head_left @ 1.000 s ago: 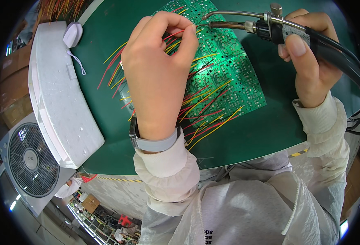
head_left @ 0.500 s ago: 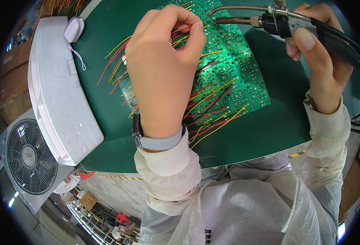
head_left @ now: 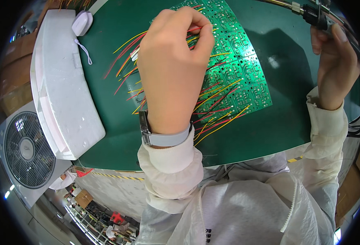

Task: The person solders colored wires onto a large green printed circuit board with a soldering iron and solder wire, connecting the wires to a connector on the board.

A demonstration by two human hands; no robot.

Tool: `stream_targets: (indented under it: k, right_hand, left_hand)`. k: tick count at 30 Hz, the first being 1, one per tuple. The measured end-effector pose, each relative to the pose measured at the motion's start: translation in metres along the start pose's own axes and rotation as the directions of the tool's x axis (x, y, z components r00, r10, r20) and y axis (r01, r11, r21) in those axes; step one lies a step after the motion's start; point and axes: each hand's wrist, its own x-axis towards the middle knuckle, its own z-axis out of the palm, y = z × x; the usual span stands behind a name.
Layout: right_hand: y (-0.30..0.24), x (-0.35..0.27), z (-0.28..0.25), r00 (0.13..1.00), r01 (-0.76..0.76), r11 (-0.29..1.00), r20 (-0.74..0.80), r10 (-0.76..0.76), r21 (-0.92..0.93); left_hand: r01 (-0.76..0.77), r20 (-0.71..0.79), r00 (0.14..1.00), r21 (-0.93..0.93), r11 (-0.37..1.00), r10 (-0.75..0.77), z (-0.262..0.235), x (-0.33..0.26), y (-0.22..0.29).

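My left hand [head_left: 169,77] is over a panel of green circuit boards [head_left: 251,69], its thumb and forefinger pinched on a red wire [head_left: 195,29] near the far end. Several red, yellow and dark wires [head_left: 223,92] stand off the panel and spread to both sides of this hand. Some of the panel is hidden beneath the hand. Off to the right, my right hand [head_left: 337,67] grips a soldering iron [head_left: 314,17] with a metal feed tube along it. The iron is apart from the panel, and its tip lies outside the view.
A long white foam piece [head_left: 67,85] lies along the left edge of the green table [head_left: 265,130]. By its far end is a small lilac case [head_left: 82,23] with a strap. A fan [head_left: 28,151] stands beyond, and black cables [head_left: 355,128] hang at the right.
My right hand has drawn the soldering iron away from the panel, up and to the right. My left hand appears slightly further right in the picture, still pinching the wire.
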Motion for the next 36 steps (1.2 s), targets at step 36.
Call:
stream_targets:
  k: [36]
  right_hand:
    - [-0.002, -0.001, 0.013, 1.000, 0.025, 0.999, -0.001, -0.025, -0.020]
  left_hand:
    - [-0.097, 0.037, 0.995, 0.439, 0.893, 0.089, -0.055, -0.012, -0.032]
